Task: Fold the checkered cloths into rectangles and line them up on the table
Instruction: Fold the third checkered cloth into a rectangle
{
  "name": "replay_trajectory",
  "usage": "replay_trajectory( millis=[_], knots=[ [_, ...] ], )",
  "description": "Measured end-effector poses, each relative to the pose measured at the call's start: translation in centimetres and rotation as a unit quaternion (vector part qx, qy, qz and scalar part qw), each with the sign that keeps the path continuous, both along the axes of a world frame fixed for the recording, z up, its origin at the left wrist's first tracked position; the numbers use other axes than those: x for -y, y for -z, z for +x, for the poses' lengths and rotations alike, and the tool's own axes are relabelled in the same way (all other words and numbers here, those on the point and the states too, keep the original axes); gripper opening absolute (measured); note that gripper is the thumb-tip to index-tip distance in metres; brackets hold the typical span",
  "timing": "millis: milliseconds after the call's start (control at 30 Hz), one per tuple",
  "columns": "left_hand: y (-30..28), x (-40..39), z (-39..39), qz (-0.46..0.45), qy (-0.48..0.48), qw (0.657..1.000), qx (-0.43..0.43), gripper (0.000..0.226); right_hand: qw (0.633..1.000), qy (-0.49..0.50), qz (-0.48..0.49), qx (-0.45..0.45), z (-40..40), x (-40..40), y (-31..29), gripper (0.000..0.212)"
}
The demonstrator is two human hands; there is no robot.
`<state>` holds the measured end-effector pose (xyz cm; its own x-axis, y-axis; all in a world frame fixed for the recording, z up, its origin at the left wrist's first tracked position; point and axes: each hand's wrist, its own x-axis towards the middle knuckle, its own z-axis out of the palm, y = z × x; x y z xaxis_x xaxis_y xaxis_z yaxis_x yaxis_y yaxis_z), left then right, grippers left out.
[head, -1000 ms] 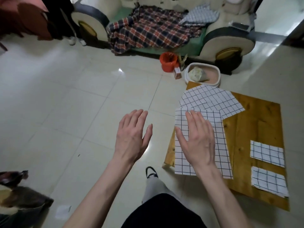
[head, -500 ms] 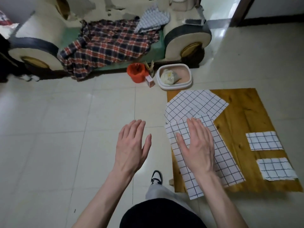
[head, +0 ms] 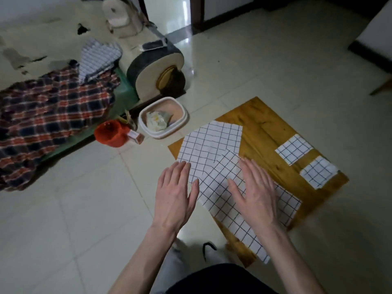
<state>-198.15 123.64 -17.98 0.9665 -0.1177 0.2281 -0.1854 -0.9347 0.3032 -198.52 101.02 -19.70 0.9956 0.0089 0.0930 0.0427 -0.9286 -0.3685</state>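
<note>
- The large checkered cloth (head: 214,158) lies across the left half of the low wooden table (head: 265,124), one flap turned over on itself so the outline is an angled L, not yet a rectangle; its near corner overhangs the table edge.
- Your right hand (head: 257,194) lies flat on the folded flap, fingers straight and slightly spread, gripping nothing.
- Your left hand (head: 174,196) hovers at the cloth's left edge with fingers straight and close together; I cannot tell whether it touches the fabric.
- Two small folded cloths, the farther one (head: 293,151) and the nearer one (head: 318,174), sit in a row along the table's right side, close but apart. I judge those done.
- Left for you, by my reading: square up this third cloth, fold it down to match, and set it in line.
- Beyond the table, a white basin (head: 182,115), an orange cup (head: 110,134) and a plaid blanket (head: 48,109) stay out of play.
</note>
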Motion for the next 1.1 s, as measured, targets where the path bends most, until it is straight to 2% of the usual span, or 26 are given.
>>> replay_trajectory(
  millis=[167, 433, 767, 933, 1100],
  knots=[
    [0.7, -1.5, 5.8, -0.012, 0.126, 0.992, -0.016, 0.048, 0.994, 0.106, 0.018, -0.01, 1.0, -1.8, -0.2, 0.07],
    [2.5, -1.8, 12.3, -0.002, 0.293, 0.956, -0.025, 0.049, 0.965, 0.262, 0.012, -0.019, 0.9, -4.3, 1.5, 0.069],
    [7.8, 3.4, 12.3, -0.025, 0.366, 0.926, -0.088, 0.052, 0.939, 0.341, 0.035, -0.016, -2.3, -1.9, 4.6, 0.067],
    [12.5, 5.5, 12.5, -0.022, 0.371, 0.921, -0.117, 0.053, 0.937, 0.347, 0.042, -0.006, -3.0, -0.6, 9.0, 0.064],
    [18.9, 7.0, 12.8, -0.051, 0.384, 0.914, -0.122, 0.05, 0.934, 0.353, 0.037, -0.034, -3.1, 0.3, 15.7, 0.066]
  ],
)
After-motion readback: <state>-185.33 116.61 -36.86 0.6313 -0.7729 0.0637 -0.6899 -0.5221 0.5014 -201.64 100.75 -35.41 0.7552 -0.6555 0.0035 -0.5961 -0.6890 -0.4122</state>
